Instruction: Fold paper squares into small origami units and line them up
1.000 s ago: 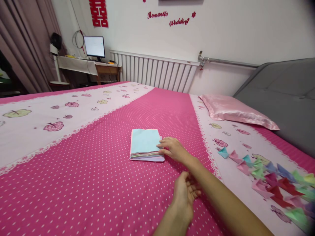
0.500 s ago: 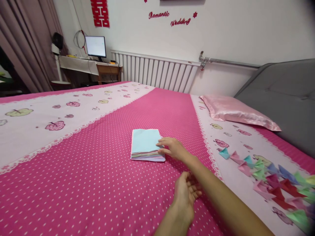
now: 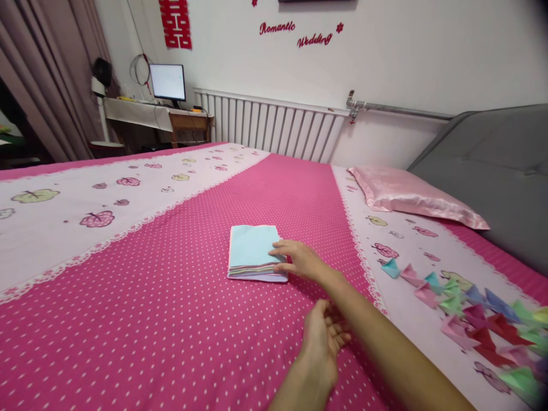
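A stack of square coloured paper (image 3: 253, 246) lies on the pink dotted bedspread, a light blue sheet on top and sheets of other colours showing at its front edge. My right hand (image 3: 302, 260) reaches in from the right. Its fingertips rest on the right side of the top sheet, thumb and fingers apart. Nearer to me, below the right forearm, my left hand (image 3: 323, 337) is on the bedspread, palm turned to the right. Its fingers are loosely bent and apart, with nothing visible in them.
Several folded paper pieces (image 3: 475, 314) in many colours are spread on the bed at the right. A pink satin pillow (image 3: 411, 197) lies beyond them against a grey headboard (image 3: 492, 154). A white radiator (image 3: 274, 123) and a desk with a monitor (image 3: 166, 83) stand behind the bed.
My right hand has slid very slightly left over the top sheet. My left hand and the paper stack look unmoved.
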